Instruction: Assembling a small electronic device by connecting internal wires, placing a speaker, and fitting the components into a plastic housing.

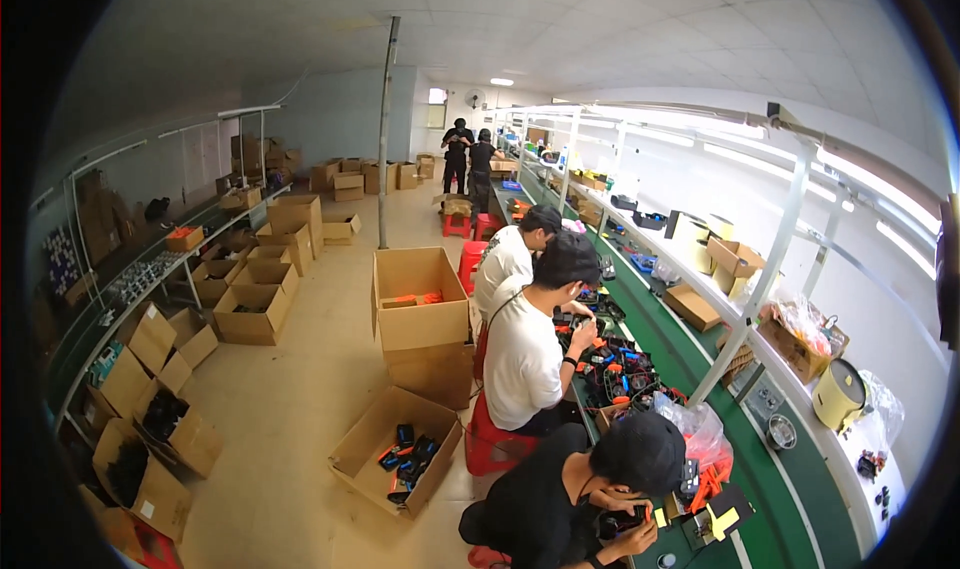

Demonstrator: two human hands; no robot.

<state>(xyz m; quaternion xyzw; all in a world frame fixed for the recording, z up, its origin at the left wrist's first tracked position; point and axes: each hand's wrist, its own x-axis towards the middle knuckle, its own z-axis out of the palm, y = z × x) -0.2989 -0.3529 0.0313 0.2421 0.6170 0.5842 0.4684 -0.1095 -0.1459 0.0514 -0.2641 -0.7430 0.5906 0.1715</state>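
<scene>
Neither of my hands shows in the head view. Nearest to me, a co-worker in black [535,504] bends over the bench, both hands [622,529] on a dark part. Behind, a co-worker in a white shirt [522,359] holds a small dark part close to the chest. Another person in white [503,264] sits beyond. A heap of black, orange and blue parts [625,374] covers the bench beside them. An open carton [395,449] on the floor holds several black and blue parts.
A green conveyor bench [790,479] runs along the right under a white shelf with a yellow container [838,394]. A tall carton [425,314] and red stools [497,444] stand beside the workers. More cartons [255,312] line the left bench; a pole [384,139] rises mid-floor. Two people stand far back.
</scene>
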